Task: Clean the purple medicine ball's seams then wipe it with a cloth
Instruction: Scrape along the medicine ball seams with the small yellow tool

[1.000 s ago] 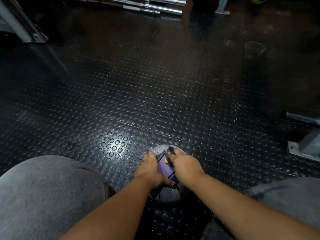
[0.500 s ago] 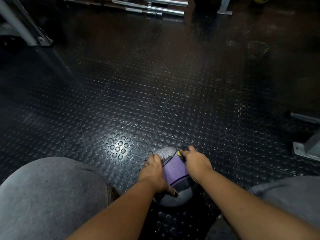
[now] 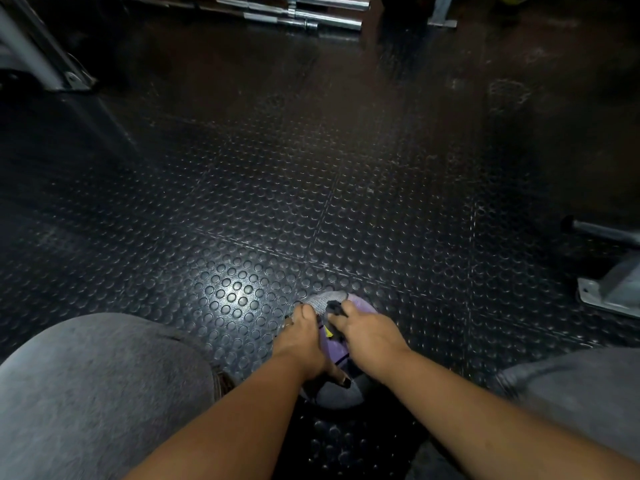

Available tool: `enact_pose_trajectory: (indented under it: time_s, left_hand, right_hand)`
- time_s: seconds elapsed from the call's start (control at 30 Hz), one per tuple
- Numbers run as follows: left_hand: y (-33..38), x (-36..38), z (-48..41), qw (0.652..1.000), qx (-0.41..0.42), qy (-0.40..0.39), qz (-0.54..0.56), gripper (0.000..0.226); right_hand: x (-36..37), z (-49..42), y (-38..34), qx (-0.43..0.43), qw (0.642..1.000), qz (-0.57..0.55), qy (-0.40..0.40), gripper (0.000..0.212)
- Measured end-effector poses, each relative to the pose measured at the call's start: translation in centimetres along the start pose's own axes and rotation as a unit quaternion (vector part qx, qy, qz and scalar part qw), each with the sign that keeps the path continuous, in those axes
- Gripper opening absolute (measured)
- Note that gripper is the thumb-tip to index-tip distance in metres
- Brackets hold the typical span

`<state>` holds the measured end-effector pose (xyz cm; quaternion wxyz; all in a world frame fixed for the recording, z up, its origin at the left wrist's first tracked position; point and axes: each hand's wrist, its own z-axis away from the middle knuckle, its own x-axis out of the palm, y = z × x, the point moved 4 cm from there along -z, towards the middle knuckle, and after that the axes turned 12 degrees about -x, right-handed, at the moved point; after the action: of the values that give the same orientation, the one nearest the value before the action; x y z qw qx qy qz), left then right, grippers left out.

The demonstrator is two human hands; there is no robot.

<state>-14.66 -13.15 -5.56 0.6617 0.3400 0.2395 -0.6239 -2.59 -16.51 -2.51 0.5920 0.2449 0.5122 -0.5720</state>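
Over studded black floor [image 3: 242, 202], left hand [image 3: 299, 336] grips purple ball [image 3: 334, 349], right hand [image 3: 367, 332] pinches tool [image 3: 334, 307].

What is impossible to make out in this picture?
Head view:
The purple ball: mostly covered by the left hand and right hand; its seams barely show.
The dark tool in the right hand: fingers hide it, kind unclear.
The metal bars: cut off by the top edge.
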Motion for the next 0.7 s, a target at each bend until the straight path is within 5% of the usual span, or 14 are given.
enact_pose_trajectory:
  time_s: [0.4, 0.7]
  left_hand:
    - [0.5, 1.0, 0.2, 0.999, 0.033, 0.014, -0.029, 0.120]
    - [1.1, 1.2, 0.2, 0.998, 0.035, 0.035, -0.030, 0.111]
  right_hand:
    - [0.9, -0.4, 5.6, 0.177, 0.983, -0.052, -0.013, 0.073]
    - [0.3, 0.2, 3.5, 0.142, 0.988, -0.054, -0.011, 0.058]
